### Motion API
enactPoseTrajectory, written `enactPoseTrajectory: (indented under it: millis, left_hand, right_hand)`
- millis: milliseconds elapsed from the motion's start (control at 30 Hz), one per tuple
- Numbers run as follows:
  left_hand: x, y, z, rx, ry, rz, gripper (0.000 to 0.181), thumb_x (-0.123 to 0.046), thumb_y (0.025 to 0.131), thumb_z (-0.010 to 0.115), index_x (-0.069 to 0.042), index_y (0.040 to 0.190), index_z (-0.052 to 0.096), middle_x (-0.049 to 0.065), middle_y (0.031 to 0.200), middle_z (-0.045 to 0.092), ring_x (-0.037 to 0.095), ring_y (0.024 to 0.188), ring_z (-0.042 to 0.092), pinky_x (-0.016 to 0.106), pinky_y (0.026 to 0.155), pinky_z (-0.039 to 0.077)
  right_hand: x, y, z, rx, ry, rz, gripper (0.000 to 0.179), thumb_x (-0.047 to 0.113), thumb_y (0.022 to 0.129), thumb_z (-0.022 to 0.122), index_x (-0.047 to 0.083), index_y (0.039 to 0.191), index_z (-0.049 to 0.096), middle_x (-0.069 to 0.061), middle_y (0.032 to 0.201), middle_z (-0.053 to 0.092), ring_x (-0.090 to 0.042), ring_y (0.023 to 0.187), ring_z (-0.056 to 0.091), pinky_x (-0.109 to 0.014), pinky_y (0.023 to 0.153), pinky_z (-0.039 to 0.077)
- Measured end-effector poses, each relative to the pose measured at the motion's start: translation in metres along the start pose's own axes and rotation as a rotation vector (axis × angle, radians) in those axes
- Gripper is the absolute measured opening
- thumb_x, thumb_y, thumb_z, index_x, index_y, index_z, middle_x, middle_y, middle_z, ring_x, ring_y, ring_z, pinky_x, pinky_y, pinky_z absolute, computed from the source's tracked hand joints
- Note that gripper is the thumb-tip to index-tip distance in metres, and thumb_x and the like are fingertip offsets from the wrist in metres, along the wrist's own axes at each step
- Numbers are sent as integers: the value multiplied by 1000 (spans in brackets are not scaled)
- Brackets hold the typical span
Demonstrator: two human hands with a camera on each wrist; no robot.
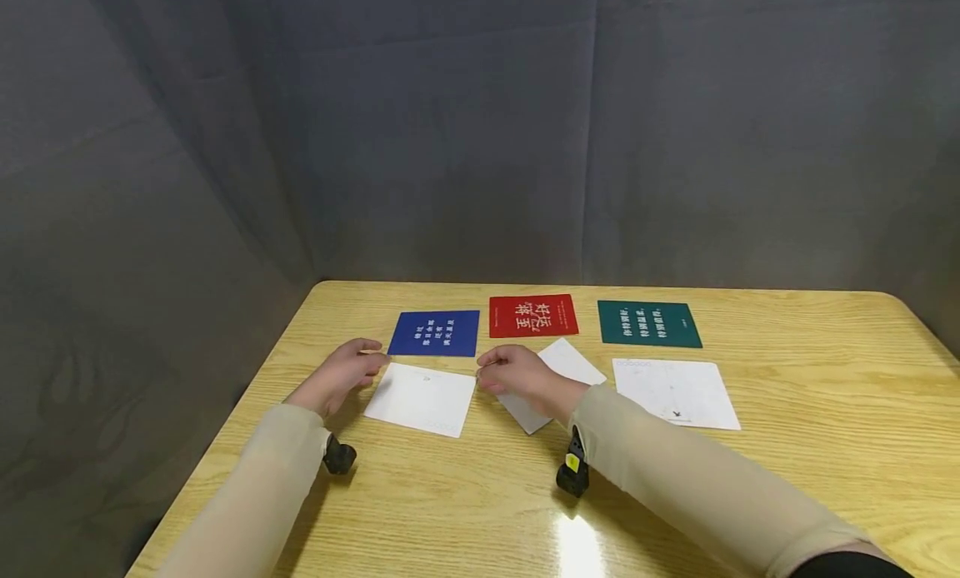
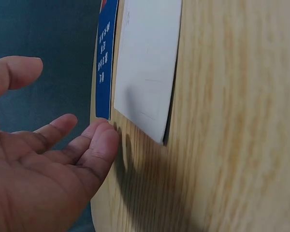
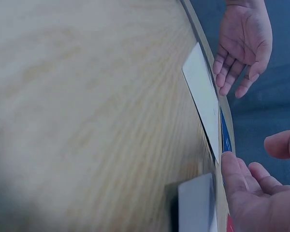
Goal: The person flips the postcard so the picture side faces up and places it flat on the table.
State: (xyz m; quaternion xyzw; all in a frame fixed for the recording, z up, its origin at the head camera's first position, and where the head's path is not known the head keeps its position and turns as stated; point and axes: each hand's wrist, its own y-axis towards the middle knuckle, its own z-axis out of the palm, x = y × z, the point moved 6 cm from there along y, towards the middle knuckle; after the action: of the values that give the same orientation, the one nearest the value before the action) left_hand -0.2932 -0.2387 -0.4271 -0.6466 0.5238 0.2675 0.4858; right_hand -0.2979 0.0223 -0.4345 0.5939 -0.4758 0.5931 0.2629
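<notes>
A white card (image 1: pixel 422 400) lies on the table between my two hands, just in front of a blue card (image 1: pixel 433 333) with white characters. My left hand (image 1: pixel 343 378) is by its upper left corner, thumb apart from the fingers and nothing held. In the left wrist view the fingertips (image 2: pixel 105 140) are close to the corners of the blue card (image 2: pixel 105 63) and the white card (image 2: pixel 147 63). Near the white card's upper right corner is my right hand (image 1: pixel 525 376), its thumb also apart. Whether its fingertips touch the card I cannot tell. It partly covers a second, slanted white card (image 1: pixel 568 361).
Behind lie a red card (image 1: pixel 533 316) and a green card (image 1: pixel 649 331), both with white characters. Another white card (image 1: pixel 667 386) is at the right, a small dark mark on it. The wooden table (image 1: pixel 450 511) ends at a grey cloth backdrop (image 1: pixel 450 145).
</notes>
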Motion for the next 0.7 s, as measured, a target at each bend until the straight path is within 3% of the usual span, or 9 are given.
enactPoseTrajectory:
  millis: [200,333,533,700]
  left_hand:
    - [0,-8,-2,3,12,21,64,-20,107,53,9,156,24,32,152,35,46,134,43,54,111,38]
    - [3,-12,-2,7,18,-1,66,-22,106,53,9,156,24,32,151,37,46,131,45,56,112,35]
    - [6,-19,1,15,4,-31,67,-22,106,53,8,157,22,32,153,35,48,135,42,57,115,31]
    - [5,-22,3,12,19,-39,68,-24,106,52,7,158,21,34,153,35,50,136,41,61,115,29]
  right_hand:
    - [-5,-9,4,16,37,45,30,3,102,57,-12,127,57,-21,120,65,-30,108,68,-39,97,55]
    - [-10,-19,7,48,81,70,31,2,102,57,-13,128,55,-21,119,64,-30,110,68,-38,98,54]
    - [-12,-36,17,112,212,86,38,0,98,57,-16,131,51,-19,118,60,-23,102,65,-38,103,51]
    - [-11,-43,22,107,301,101,40,-1,97,57,-17,132,47,-14,106,58,-18,93,60,-36,100,52]
